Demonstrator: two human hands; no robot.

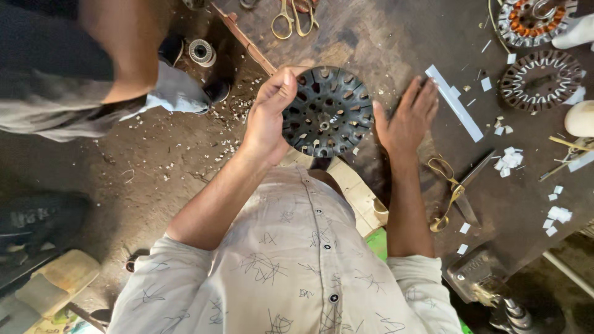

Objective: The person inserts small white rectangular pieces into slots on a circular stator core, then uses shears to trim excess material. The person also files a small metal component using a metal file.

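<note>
A round dark slotted metal motor core (328,111) is held over the near edge of the dark workbench (383,37). My left hand (267,114) grips its left rim, thumb up along the edge. Flat and open, my right hand (405,117) presses against the core's right side, fingers pointing away from me. My pale patterned shirt fills the lower middle of the view.
Brass-handled scissors (455,188) lie right of my right hand, another pair (292,15) at the bench's far edge. Two more round cores (535,21) (541,80), a white strip (455,102) and white paper bits (508,159) lie to the right. Another person's leg (124,49) stands at left.
</note>
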